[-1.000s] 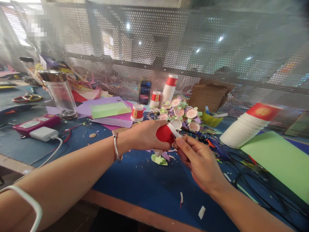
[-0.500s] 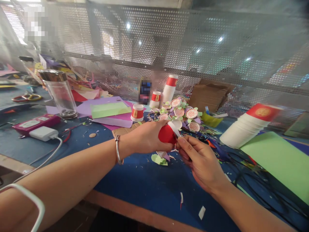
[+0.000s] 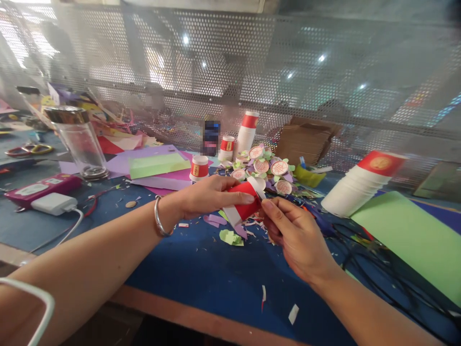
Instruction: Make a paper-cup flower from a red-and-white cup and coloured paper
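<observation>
"Where is the red-and-white paper cup [image 3: 248, 210]?"

"Up off the tabletop [image 3: 216, 278], near the middle of the view, tipped on its side. The left hand [image 3: 207, 196] has it, thumb and fingers wrapped around the wall."

"And the right hand [image 3: 298, 238]?"

"Closed in a narrow pinch, thumb against forefinger, right at the cup's edge. I can't tell whether a thin tool is in there too; the fingers hide it."

"What's around them?"

"Just beyond the hands, a heap of paper discs [image 3: 261, 166] with red patterns, mixed with green and purple petals. Below the cup there's a crumpled green scrap [image 3: 230, 237] on the tabletop."

"Any more cups?"

"A single cup [image 3: 200, 169] stands left of the heap, a short cup [image 3: 226, 147] farther back, and right beside that one a tall stack [image 3: 246, 137]. Over on the right, a second stack [image 3: 355, 187] leans over near a large green sheet [image 3: 410, 235]."

"And far left?"

"A glass bottle [image 3: 81, 149] with a shiny lid, scissors [image 3: 30, 150] lying past it, and a magenta power strip [image 3: 43, 188] with a white charger [image 3: 54, 203] against it."
</observation>
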A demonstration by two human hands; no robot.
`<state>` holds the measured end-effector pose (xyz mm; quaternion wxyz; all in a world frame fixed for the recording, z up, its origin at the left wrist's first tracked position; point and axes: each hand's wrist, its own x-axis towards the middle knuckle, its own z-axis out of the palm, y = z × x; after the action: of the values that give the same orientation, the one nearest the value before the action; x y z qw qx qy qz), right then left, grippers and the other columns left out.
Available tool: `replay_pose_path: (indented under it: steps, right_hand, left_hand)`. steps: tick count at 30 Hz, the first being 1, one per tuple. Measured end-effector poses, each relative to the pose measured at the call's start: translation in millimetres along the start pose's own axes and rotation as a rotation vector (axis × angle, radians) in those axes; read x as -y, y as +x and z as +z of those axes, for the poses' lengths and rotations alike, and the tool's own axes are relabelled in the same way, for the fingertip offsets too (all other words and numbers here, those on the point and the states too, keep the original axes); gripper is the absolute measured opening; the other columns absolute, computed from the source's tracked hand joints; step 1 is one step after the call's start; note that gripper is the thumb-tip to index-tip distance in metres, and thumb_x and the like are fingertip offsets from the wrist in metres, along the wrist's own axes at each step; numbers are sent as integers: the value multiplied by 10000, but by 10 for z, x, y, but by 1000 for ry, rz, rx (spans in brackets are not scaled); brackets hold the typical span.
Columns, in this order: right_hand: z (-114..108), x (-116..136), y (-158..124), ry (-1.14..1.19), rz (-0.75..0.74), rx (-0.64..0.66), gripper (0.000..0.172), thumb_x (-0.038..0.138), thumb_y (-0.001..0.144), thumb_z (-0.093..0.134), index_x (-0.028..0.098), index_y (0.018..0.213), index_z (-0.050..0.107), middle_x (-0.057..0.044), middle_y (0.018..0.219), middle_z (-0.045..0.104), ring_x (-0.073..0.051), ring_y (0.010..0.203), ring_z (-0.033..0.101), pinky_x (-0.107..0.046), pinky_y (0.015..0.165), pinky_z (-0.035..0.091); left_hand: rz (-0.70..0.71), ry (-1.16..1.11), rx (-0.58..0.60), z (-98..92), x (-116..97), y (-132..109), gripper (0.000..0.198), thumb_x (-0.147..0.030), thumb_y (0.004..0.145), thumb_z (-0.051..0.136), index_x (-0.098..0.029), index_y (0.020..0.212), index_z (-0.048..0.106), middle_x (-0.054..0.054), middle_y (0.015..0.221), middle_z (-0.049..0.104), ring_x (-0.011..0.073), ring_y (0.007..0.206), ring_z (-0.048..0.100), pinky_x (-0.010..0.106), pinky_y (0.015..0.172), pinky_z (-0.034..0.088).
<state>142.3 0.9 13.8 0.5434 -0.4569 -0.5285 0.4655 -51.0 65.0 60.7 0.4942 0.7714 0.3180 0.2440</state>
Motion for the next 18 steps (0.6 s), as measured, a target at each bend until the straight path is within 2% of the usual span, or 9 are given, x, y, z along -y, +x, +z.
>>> replay_pose_path:
  steps: [3,6,10,14,18]
  right_hand:
    - [-16,-10,9,-15,-12,-17,363,522,864,700,203,732,588,63,565,363,-90,501,284,-245,437,188]
    - [-16,-25,4,-26,-20,-19,360,534,857,698,206,750,596,60,577,380,-94,503,295,-246,436,193]
    - [-1,-32,-6,-31,-17,-9,389,544,844,704,207,706,566,63,569,373,-93,493,284,-253,433,180]
    - [-10,-36,3,-42,-8,6,383,540,855,695,212,712,558,70,559,356,-90,483,270,-260,430,167]
    - [-34,-41,21,-68,-6,5,380,549,860,689,209,736,571,70,562,371,-87,485,286,-254,433,185]
  left_hand:
    - [10,275,-101,34,-9,-8,403,-561,845,615,-159,862,632,-4,688,574,105,576,466,239,523,329]
    - [-12,434,-153,72,0,-14,426,-591,848,580,-167,823,610,-2,649,557,112,543,459,245,500,295]
    - [-41,450,-105,63,9,-19,442,-615,850,551,-178,785,583,2,626,563,129,544,486,251,503,303]
    - [-30,377,-26,21,7,-21,422,-591,857,555,-176,897,618,8,655,611,141,579,520,251,532,337]
    - [5,400,-84,49,21,-10,389,-558,883,540,-184,953,617,17,737,628,137,623,534,244,537,341]
